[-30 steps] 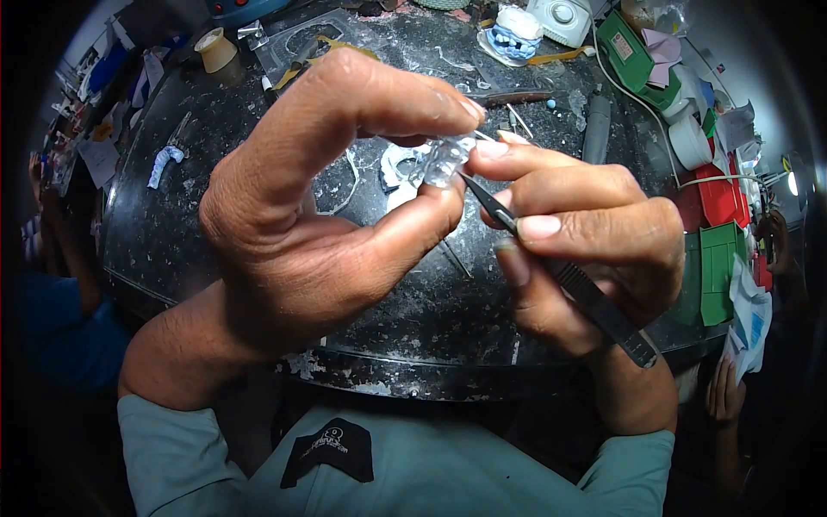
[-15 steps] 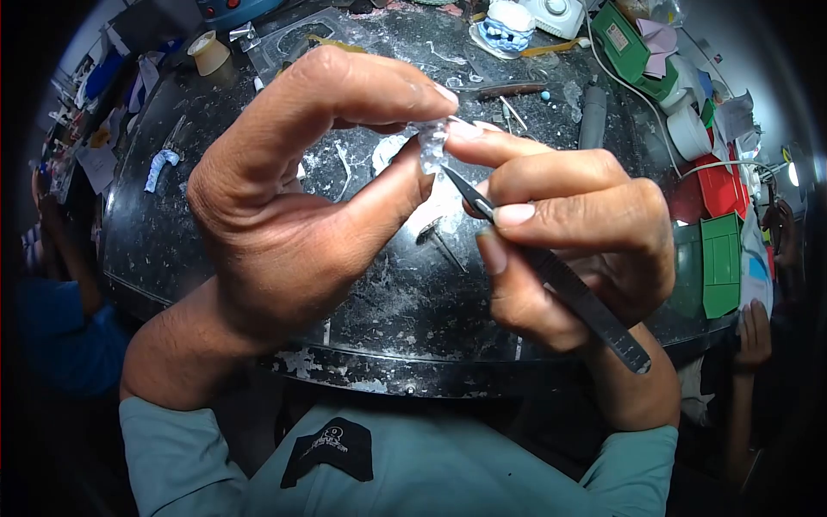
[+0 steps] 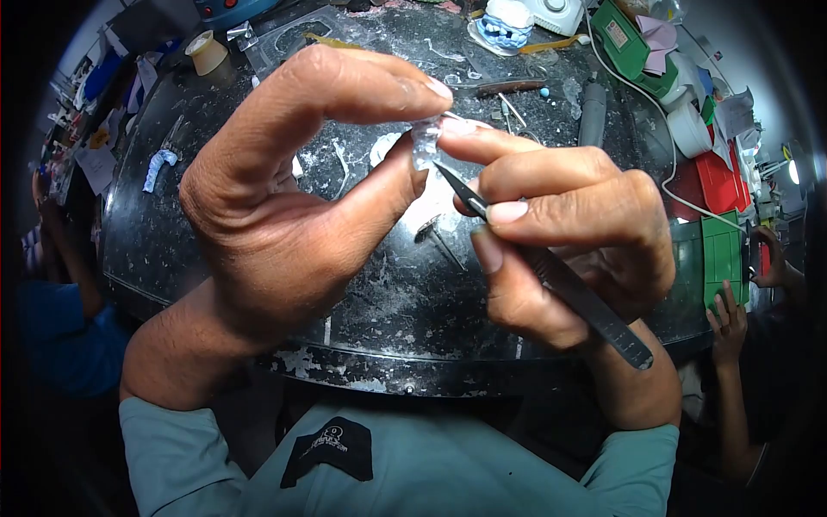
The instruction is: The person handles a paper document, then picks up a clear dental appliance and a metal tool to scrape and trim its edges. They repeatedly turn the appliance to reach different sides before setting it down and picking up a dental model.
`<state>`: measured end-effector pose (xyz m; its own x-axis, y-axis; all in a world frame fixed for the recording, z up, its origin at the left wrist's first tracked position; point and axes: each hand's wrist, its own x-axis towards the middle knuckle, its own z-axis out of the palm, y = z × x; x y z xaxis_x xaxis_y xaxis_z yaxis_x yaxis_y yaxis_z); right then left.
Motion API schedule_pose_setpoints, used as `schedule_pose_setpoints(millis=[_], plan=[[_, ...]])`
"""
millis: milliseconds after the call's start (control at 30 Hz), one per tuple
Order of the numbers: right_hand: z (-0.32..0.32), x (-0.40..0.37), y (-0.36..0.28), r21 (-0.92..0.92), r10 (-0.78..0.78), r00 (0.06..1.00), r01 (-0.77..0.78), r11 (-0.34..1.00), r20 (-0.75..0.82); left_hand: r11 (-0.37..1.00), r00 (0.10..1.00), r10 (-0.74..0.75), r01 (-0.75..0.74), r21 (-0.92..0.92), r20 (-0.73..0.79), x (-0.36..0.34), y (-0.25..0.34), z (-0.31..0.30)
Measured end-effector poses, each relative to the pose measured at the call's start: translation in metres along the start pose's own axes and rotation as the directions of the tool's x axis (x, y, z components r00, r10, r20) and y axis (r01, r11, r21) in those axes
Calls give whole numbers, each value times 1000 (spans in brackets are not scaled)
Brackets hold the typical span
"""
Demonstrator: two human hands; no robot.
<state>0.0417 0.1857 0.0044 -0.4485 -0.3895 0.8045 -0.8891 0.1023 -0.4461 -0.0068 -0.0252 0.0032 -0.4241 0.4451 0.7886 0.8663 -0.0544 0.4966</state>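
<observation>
My left hand (image 3: 284, 172) pinches a small clear dental aligner (image 3: 425, 148) between thumb and forefinger, above the bench. My right hand (image 3: 577, 215) is closed round a scalpel (image 3: 594, 303), gripped like a pen, its dark handle slanting down to the right. The blade's tip is right at the lower right edge of the aligner. My right forefinger reaches up against the aligner's right side. Both hands are close together, and part of the aligner is hidden behind the fingertips.
The scratched black bench (image 3: 388, 319) carries a bur (image 3: 439, 241), a blue-and-white dental model (image 3: 504, 28), a blue arch-shaped piece (image 3: 159, 168) and a grey handpiece (image 3: 593, 114). Green bins (image 3: 722, 258) stand at right, near another person's hand (image 3: 730, 326). Someone in blue is at left.
Both my hands have shifted slightly left with the aligner and scalpel, and the aligner looks slightly turned. At right, the other person's hand has moved up and left onto the green bin.
</observation>
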Motion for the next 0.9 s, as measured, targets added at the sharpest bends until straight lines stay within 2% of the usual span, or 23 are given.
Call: schedule_pose_setpoints(millis=[500,833,900], plan=[[3,-2,-5,83,109,994,-108,991,-5,999,1000,-12,12,42,-9,-1,2,0],[6,-3,-3,94,94,995,-90,991,-37,996,998,-53,55,65,-32,-3,3,1],[7,-2,-1,86,52,997,-48,995,-50,997,998,-44,46,63,-36,-4,2,1]])
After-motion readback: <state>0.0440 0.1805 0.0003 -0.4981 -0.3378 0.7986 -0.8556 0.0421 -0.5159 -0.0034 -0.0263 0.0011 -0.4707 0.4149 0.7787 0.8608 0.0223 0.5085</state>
